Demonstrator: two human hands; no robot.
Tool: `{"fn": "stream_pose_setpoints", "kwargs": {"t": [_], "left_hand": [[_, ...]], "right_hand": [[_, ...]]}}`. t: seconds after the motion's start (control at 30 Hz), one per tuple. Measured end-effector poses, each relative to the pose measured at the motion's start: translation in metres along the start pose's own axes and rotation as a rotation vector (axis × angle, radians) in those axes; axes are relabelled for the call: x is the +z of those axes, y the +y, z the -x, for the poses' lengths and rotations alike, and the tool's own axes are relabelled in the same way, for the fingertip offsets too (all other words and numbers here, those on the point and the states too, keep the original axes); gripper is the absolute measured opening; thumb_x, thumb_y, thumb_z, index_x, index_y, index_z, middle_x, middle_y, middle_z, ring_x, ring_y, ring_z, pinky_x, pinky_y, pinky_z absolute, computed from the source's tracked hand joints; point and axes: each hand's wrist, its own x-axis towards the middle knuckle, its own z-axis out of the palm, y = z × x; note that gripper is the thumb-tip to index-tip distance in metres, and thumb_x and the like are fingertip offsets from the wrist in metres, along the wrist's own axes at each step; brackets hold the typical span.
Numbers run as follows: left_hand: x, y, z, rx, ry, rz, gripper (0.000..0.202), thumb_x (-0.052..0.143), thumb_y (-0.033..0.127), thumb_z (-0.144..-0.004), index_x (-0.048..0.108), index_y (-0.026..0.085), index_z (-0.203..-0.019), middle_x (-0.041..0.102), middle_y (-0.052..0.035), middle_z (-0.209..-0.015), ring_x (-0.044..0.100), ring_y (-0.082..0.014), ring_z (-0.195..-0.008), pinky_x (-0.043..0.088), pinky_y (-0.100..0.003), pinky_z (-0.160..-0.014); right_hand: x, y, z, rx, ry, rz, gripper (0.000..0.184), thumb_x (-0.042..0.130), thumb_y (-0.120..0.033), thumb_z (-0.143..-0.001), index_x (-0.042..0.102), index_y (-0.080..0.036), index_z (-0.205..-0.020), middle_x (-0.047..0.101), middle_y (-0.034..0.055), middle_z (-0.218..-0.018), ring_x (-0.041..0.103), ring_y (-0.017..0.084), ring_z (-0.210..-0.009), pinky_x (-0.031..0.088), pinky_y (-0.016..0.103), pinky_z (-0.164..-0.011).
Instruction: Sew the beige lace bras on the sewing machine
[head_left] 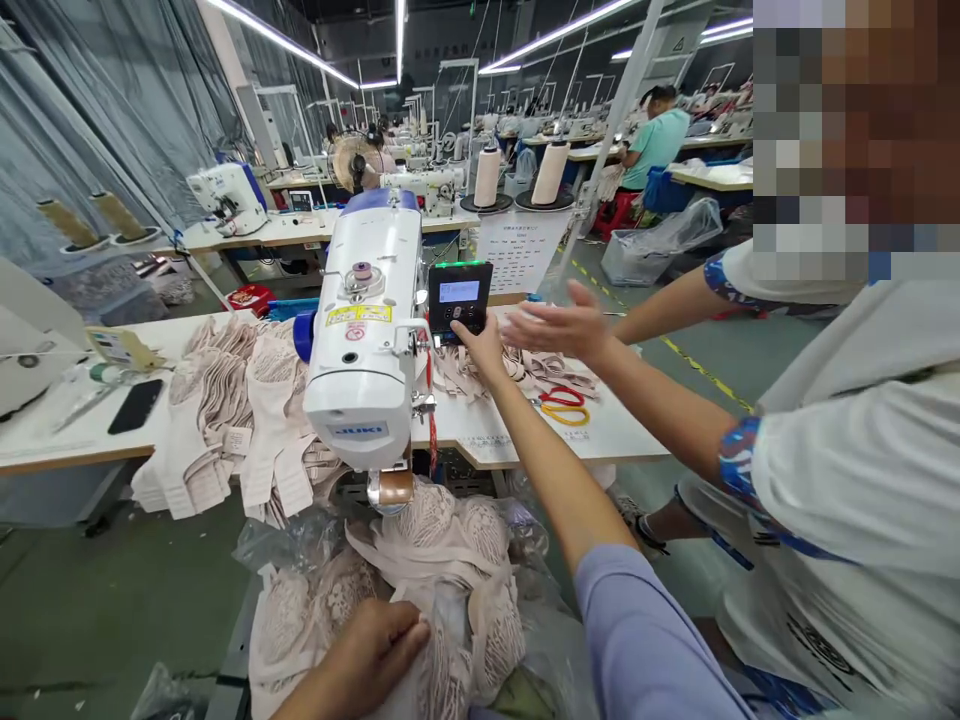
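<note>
My left hand (381, 645) is closed, its curled fingers on a beige lace bra (491, 620) in the pile at the bottom. My right arm stretches forward to the sewing machine's control panel (459, 290). My right hand (484, 350) grips the panel's lower right corner, thumb on the keys below the lit screen, the other fingers mostly hidden. The white sewing machine (367, 330) stands just left of the panel. Another person's hand (559, 325), fingers stretched and blurred, hovers right of mine above beige straps (465, 378).
Stacked beige lace pieces (202, 410) hang over the table edge, beside a black phone (136, 407). Red and yellow-handled scissors (564, 405) lie on the right table part. Two thread cones (551, 175) stand behind. A person in white (862, 460) stands close on my right.
</note>
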Motion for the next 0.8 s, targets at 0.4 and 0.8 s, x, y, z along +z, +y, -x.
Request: {"fn": "stream_pose_setpoints", "kwargs": {"t": [0.4, 0.8], "left_hand": [[-0.015, 0.013, -0.01, 0.01, 0.094, 0.039, 0.035, 0.045, 0.037, -0.099, 0.042, 0.02, -0.069, 0.045, 0.0021, -0.061, 0.04, -0.0123, -0.057, 0.024, -0.027, -0.056], [-0.048, 0.047, -0.02, 0.221, 0.101, 0.213, 0.038, 0.043, 0.034, -0.101, 0.049, 0.017, -0.066, 0.045, 0.0042, -0.058, 0.039, -0.0087, -0.053, 0.025, -0.024, -0.054]], "right_hand": [[-0.012, -0.035, -0.001, 0.154, 0.053, 0.119, 0.051, 0.063, -0.041, -0.09, 0.051, 0.0, -0.118, 0.061, 0.022, -0.123, 0.056, 0.016, -0.106, 0.043, 0.032, -0.097], [-0.07, -0.092, 0.314, -0.089, -0.937, 0.001, 0.07, 0.065, -0.075, -0.079, 0.062, -0.022, -0.125, 0.072, 0.0137, -0.115, 0.069, 0.03, -0.105, 0.054, 0.043, -0.09]]}}
